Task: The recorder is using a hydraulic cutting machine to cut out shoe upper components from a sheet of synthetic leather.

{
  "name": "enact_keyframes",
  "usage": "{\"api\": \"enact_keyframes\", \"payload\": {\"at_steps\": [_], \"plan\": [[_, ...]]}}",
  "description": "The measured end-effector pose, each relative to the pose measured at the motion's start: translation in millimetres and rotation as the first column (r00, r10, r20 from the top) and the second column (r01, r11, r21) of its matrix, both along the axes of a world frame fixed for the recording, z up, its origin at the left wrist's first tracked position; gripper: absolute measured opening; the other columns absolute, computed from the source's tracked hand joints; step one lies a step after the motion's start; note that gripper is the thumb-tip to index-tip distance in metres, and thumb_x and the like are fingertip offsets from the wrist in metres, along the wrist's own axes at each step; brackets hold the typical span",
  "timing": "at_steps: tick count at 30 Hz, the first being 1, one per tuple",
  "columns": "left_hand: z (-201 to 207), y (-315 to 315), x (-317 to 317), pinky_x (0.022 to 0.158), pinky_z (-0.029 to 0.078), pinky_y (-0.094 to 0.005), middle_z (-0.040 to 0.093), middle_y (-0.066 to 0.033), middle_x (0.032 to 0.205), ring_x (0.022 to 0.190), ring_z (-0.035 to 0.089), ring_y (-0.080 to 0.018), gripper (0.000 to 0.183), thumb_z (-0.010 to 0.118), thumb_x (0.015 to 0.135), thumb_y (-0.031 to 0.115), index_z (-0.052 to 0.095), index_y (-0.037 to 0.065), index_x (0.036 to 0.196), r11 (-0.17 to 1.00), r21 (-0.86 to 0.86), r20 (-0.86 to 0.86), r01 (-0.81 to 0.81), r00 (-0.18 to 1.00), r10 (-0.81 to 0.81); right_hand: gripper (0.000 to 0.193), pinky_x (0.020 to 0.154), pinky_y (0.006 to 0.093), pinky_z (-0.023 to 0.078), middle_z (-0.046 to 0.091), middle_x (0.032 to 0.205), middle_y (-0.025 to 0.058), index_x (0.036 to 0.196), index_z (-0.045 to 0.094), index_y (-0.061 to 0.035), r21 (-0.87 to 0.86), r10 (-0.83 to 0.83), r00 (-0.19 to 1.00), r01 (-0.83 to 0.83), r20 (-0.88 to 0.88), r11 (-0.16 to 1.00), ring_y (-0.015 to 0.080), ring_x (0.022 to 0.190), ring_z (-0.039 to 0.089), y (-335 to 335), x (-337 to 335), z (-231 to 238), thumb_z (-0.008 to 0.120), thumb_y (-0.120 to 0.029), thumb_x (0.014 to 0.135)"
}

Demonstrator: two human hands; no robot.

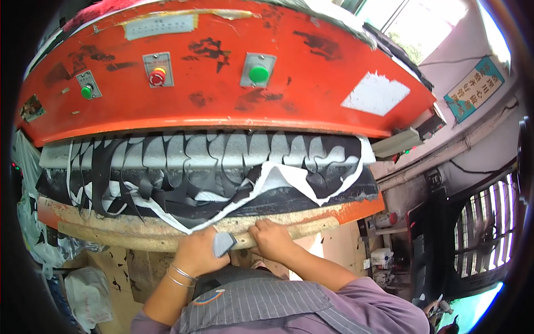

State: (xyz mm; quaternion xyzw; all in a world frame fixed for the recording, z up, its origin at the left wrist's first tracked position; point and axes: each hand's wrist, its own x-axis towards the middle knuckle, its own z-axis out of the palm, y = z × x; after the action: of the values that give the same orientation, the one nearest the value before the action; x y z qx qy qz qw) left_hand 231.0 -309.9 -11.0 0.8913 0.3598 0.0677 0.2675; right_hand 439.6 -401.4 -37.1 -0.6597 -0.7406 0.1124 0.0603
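My left hand (194,251) is closed at the front edge of the press bed, with a small light-grey, dark-edged cut piece (223,244) held at its thumb side. To its right, my right hand (271,239) has its fingers curled over the worn front edge (311,227) of the bed. Just beyond both hands lies a sheet of dark material with a white underside (278,177), full of curved cut-out gaps. Its torn white border hangs in a zigzag onto the black board (267,207). Part of the sheet reaches under the orange press head (222,111).
On the orange panel are a red stop button (157,77), a large green button (258,73) and a smaller green one (87,92). Clear plastic bags (89,298) stand at lower left. A dark fan-like grille (486,228) and shelf items (382,257) are at right.
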Motion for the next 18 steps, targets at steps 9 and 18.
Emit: {"api": "enact_keyframes", "payload": {"at_steps": [9,18], "plan": [[20,32,11,0.068,0.051,-0.0468,0.066,-0.0202,0.082,0.075,0.064,-0.0414,0.052,0.072,0.061,0.040,0.057,0.002,0.094,0.990,-0.138,-0.197,0.013,0.980,-0.040,0.046,0.075,0.0430,0.053,0.066,0.097,0.0144,0.101,0.064,-0.0039,-0.370,0.193,0.964,-0.250,-0.183,0.895,0.0325,0.093,0.065,33,37,30,0.071,-0.042,0.075],[1,80,120,0.091,0.044,-0.0436,0.058,-0.0235,0.116,0.111,0.054,-0.0387,0.055,0.076,0.063,0.031,0.052,0.000,0.101,0.992,0.108,0.302,0.060,0.949,-0.090,0.069,0.080,0.0472,0.051,0.046,0.117,0.0258,0.118,0.045,-0.0032,-0.030,-0.476,0.852,0.482,-0.218,0.876,0.0446,0.097,0.060,213,101,37,0.071,-0.050,0.075]]}}
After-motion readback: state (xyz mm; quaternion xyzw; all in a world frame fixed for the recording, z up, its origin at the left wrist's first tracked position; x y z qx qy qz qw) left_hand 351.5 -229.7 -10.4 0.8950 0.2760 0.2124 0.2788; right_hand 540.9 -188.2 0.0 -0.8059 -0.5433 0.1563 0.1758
